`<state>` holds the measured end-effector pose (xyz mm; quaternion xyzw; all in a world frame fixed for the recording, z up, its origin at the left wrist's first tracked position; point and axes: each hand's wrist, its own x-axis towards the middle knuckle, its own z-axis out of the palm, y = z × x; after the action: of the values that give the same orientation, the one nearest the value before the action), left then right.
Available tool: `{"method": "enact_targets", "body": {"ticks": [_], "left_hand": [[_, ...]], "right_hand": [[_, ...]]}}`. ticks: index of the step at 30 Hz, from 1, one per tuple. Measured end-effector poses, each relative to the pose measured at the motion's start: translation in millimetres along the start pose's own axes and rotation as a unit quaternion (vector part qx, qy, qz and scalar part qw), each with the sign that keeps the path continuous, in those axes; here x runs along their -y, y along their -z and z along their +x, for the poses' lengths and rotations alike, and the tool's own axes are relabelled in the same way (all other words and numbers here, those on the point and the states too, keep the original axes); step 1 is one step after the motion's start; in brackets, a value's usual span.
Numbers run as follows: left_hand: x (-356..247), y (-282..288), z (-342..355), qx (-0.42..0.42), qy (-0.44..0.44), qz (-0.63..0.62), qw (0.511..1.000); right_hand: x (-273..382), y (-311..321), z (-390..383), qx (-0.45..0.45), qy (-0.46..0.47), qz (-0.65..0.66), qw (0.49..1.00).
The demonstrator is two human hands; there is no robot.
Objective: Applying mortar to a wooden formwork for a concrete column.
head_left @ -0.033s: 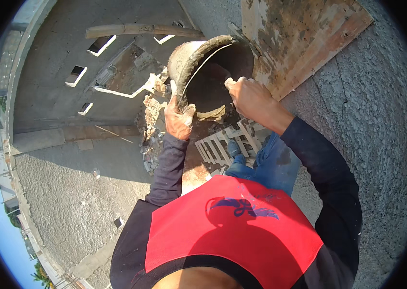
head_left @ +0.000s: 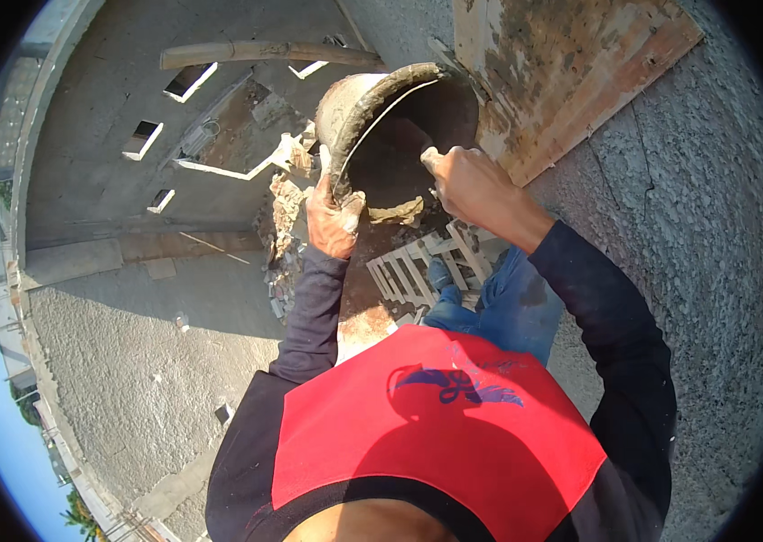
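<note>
A mortar-crusted bucket (head_left: 345, 113) is tilted in front of me, its dark mouth turned toward me and a thin wire handle (head_left: 390, 108) lying across the rim. My left hand (head_left: 334, 221) grips the rim at the lower left, thumb on the near side. Over the right side of the mouth, my right hand (head_left: 472, 185) is closed in a fist. What it holds reaches into the bucket's shadow and cannot be made out. The inside of the bucket is too dark to show what lies there.
Below the bucket are a slatted wooden frame (head_left: 404, 273), my shoe (head_left: 440, 275) and rubble (head_left: 280, 262). A stained wooden board (head_left: 571, 72) leans at the upper right against a rough grey wall (head_left: 688, 226). A wall with square openings (head_left: 142, 140) stands left, beside a wooden beam (head_left: 255, 54).
</note>
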<state>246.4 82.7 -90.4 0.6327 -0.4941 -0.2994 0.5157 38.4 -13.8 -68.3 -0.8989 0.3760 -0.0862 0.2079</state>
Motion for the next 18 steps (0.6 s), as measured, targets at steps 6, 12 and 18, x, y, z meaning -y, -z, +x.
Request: {"method": "enact_targets", "body": {"ticks": [6,12,18], "left_hand": [[11,13,9,0.039,0.033,-0.108,0.993],[19,-7,9,0.029,0.11,-0.303,0.946],[39,-15,-16,-0.085,0.212,-0.468,0.854]], "right_hand": [[-12,-7,-13,0.084,-0.086,0.328,0.937],[-27,-17,-43,0.15,-0.231,0.657,0.701],[16,96,-62,0.023,-0.166,0.658,0.734]]}}
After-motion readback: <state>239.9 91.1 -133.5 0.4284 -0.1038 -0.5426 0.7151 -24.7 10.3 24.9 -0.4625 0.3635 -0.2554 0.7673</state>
